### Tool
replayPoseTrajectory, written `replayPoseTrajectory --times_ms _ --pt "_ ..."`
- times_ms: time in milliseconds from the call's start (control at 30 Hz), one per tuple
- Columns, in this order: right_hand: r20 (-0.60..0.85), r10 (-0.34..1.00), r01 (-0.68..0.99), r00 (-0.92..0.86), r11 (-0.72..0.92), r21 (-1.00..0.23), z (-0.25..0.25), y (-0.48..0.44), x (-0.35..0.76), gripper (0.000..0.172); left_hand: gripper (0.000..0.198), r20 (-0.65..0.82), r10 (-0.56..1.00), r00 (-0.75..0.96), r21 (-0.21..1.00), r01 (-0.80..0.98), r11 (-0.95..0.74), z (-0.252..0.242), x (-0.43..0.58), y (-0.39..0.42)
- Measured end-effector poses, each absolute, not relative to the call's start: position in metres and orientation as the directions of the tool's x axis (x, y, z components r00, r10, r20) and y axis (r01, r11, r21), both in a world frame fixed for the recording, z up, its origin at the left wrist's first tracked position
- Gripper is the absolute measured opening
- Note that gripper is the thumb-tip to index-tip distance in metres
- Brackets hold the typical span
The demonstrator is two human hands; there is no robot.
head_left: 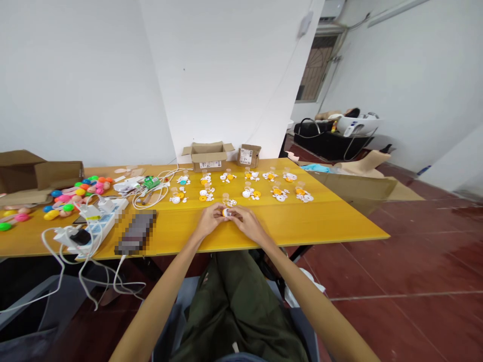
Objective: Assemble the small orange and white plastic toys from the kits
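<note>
Above the front part of the yellow table point(313, 221), my left hand point(211, 219) and my right hand point(246, 222) meet with fingers closed on a small round white-and-orange piece point(226, 213). Its exact kind is too small to tell. Just beyond my fingers stands a small clear cup point(225, 197), with white perforated discs point(232, 202) beside it. Farther back, two rows of similar sets spread across the table, each with a clear cup, white pieces and an orange or teal round part, such as the orange part point(257, 194) and the teal part point(183, 182).
To the left lie a dark phone point(136, 232), a power strip point(103, 226) with tangled white cables, and several colourful plastic pieces point(68, 207). Cardboard boxes stand at the back, an open box point(209, 156) and a smaller box point(249, 156). The table's right corner point(385, 236) juts over red floor tiles.
</note>
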State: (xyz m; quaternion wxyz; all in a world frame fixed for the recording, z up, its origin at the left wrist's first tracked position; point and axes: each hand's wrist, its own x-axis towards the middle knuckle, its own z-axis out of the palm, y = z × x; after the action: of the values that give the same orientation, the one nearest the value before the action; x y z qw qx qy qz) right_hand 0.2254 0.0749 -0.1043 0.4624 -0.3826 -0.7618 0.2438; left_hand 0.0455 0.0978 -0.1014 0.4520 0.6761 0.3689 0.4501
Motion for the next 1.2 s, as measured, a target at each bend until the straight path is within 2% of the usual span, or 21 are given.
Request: replayPoseTrajectory --times_ms 200,700,1200 --pt "0.56 0.779 0.421 -0.282 0.625 -0.657 -0.1037 0.0735 0.2248 0.017 0.029 0.291 0.9 0.324 0.939 0.081 -0.333 -0.1029 0.0465 0.0992" --pt "0.566 0.769 0.493 -0.298 0.632 -0.598 -0.1036 0.0708 0.2252 0.021 0.03 0.306 0.884 0.352 0.909 0.166 -0.381 -0.101 0.046 0.0971" --pt "0.52 0.819 0.465 -0.245 0.569 -0.678 -0.1054 0.0705 0.2249 0.02 0.028 0.304 0.865 0.4 0.901 0.174 -0.397 -0.1012 0.0451 0.0952"
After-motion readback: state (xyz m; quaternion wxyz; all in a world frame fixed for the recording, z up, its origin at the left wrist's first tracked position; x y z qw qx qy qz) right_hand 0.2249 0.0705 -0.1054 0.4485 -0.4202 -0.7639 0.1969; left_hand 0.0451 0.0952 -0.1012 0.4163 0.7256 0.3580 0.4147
